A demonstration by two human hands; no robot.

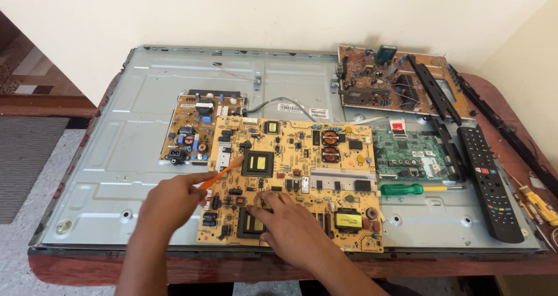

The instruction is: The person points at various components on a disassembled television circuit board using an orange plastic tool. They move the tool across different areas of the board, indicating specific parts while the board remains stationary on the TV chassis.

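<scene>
While the right hand (290, 223) presses the flat circuit board (302, 156), the left hand (171, 200) holds a thin orange tool (224, 173).

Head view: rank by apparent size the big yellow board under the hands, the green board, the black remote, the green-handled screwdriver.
1. Big yellow board
2. Green board and black remote: similar area, and the remote lies nearer the camera, so unranked
3. Green-handled screwdriver

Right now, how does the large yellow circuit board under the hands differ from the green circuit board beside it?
The large yellow circuit board is much bigger than the green circuit board. The yellow one lies loose and slightly tilted, with the right hand resting on it; the green one sits untouched. Both lie flat on the grey metal panel and carry many small parts.
</scene>
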